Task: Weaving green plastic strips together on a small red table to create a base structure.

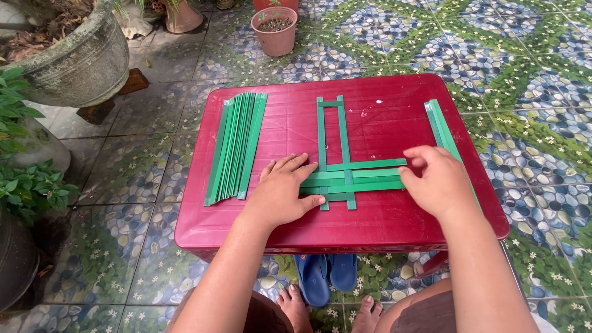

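A partly woven lattice of flat green plastic strips (pixel 345 176) is seen lying near the middle of a low red plastic table (pixel 370 228). Its left ends are pressed flat under the open, spread left hand (pixel 285 191). The right ends of the crosswise strips are pinched in the curled fingers of the right hand (pixel 435 179). A bundle of loose green strips (pixel 236 148) is laid at the table's left, well apart, and a few spare green strips (pixel 441 126) along its right edge. A pair of blue sandals (pixel 325 274) is visible on the patterned tile floor (pixel 542 55) below.
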